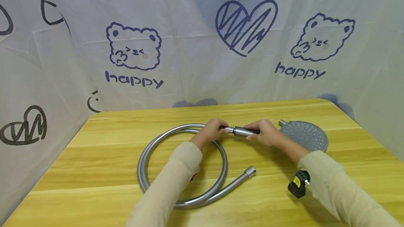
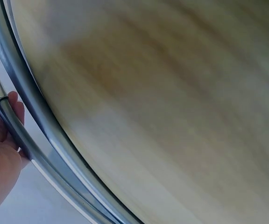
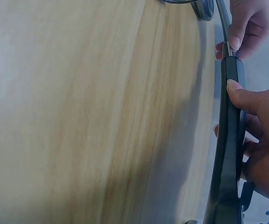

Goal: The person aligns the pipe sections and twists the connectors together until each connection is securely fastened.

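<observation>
A grey shower hose [image 1: 143, 165] lies coiled on the wooden table, its free end with a silver nut [image 1: 250, 172] pointing right. My left hand [image 1: 213, 130] pinches the hose's other end [image 2: 14, 122] near its fitting, fingers and thumb on either side. My right hand [image 1: 266, 132] grips a silver and black shower handle [image 1: 242, 131], seen as a long dark body in the right wrist view. Hose fitting and handle end meet in line between the hands; how far they are joined I cannot tell. Right of my right hand lies a round grey shower head [image 1: 304, 136].
The wooden table [image 1: 94, 171] reaches back to a white cloth [image 1: 189, 62] with drawn bears and a heart. Another cloth side stands at the left. A black camera mount [image 1: 299, 184] hangs at my right sleeve, above the table.
</observation>
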Available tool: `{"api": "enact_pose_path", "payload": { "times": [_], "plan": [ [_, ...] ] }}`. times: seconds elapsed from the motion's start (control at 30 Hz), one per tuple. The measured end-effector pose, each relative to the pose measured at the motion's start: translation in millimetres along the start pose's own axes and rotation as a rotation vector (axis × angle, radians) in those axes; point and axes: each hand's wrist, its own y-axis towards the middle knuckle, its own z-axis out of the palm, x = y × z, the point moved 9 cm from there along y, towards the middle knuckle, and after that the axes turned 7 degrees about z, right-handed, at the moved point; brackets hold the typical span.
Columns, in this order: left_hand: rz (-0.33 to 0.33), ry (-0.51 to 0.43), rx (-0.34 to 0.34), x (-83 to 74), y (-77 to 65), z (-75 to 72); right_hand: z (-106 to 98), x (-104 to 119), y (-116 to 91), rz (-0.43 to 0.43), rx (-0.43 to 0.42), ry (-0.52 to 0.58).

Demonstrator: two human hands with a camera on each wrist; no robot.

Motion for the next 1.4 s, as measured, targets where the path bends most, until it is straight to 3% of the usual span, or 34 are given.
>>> {"api": "enact_pose_path", "payload": {
  "times": [0.17,0.47,0.87,1.23,1.37,1.4],
  "plan": [
    [-0.014,-0.004,-0.008,-0.6,-0.5,-0.1,0.2,-0.5,-0.5,0.005,-0.003,0.006],
    [0.02,0.014,-0.051,-4.8,-1.8,-4.0,0.6,-0.7,-1.2,0.0,-0.007,0.008],
    [-0.024,-0.014,-0.08,-1.2,-2.6,-6.4,0.7,0.3,-0.9,-0.005,-0.018,0.001],
    [-0.028,-0.074,-0.017,-0.5,-4.7,-4.5,-0.5,0.2,-1.5,0.01,-0.012,0.001],
    [0.0,-0.041,0.001,5.5,-0.4,-1.6,-0.1,-0.3,-1.0,0.014,-0.003,0.005],
    [0.036,-0.027,-0.01,16.5,6.0,4.3,0.1,-0.3,-0.7,0.014,-0.001,0.005]
  ]
}}
